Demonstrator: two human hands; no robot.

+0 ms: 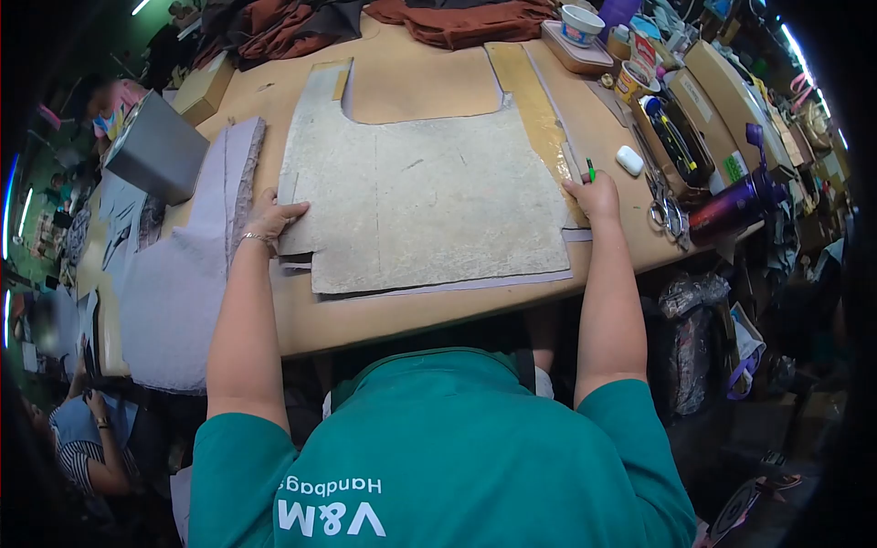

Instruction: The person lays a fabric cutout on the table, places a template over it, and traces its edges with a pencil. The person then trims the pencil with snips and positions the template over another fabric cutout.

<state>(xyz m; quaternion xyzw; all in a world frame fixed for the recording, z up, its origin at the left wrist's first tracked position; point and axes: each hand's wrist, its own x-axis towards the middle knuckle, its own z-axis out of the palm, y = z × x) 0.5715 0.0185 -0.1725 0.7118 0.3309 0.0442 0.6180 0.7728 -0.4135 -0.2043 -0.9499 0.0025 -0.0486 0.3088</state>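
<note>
A large whitish-grey pattern template (pixel 429 201) with a wide cutout at its far side lies flat on the table, yellow tape along its right arm. Pale lavender fabric (pixel 577 236) shows from under its right and near edges. My left hand (pixel 267 222) grips the template's left edge, thumb on top; its other fingers are partly hidden. At the right edge, my right hand (pixel 596 194) is closed around a green pen (pixel 591 171), which points up, and its fingertips touch the template's border.
Lavender fabric (pixel 178 297) hangs over the table's (pixel 411 321) near left edge. A grey metal block (pixel 157 146) stands left. To the right are a white case (pixel 629 161), scissors (pixel 667 215), a pen box (pixel 676 146) and a purple bottle (pixel 731 208). Brown fabric (pixel 457 23) lies behind.
</note>
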